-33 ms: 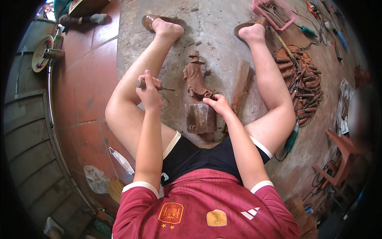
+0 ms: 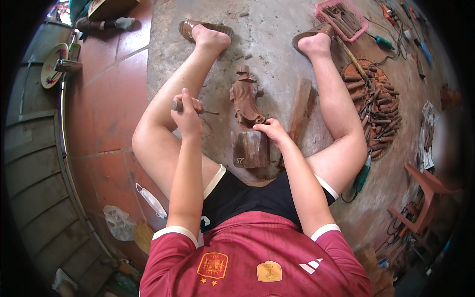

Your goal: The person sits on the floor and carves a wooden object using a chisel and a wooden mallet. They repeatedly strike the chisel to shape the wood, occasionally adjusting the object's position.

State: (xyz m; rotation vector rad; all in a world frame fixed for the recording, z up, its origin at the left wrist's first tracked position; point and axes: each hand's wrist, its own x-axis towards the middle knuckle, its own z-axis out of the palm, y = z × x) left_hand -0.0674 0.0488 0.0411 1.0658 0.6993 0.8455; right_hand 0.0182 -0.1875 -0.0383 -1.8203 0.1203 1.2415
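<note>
A reddish-brown wood carving (image 2: 244, 99) of a robed figure lies between my legs with its top pointing away from me. Its lower end meets a dark, uncarved wooden block (image 2: 250, 150) on the near side. My left hand (image 2: 187, 114) is wrapped round the handle of a carving chisel (image 2: 210, 113). The thin metal blade points right, toward the carving but apart from it. At the carving's lower right edge, my right hand (image 2: 272, 131) grips it with thumb and fingers; some fingertips are hidden.
A wooden bar (image 2: 299, 106) lies right of the carving. Many chisels (image 2: 383, 114) rest on a round, sawdust-covered patch beyond my right leg. A pink basket (image 2: 360, 28) of wooden pieces stands farther off. A red plastic chair (image 2: 423, 198) and a face mask (image 2: 151, 199) are nearby.
The whole picture has shifted very slightly. Both hands keep the same hold on the chisel and the carving.
</note>
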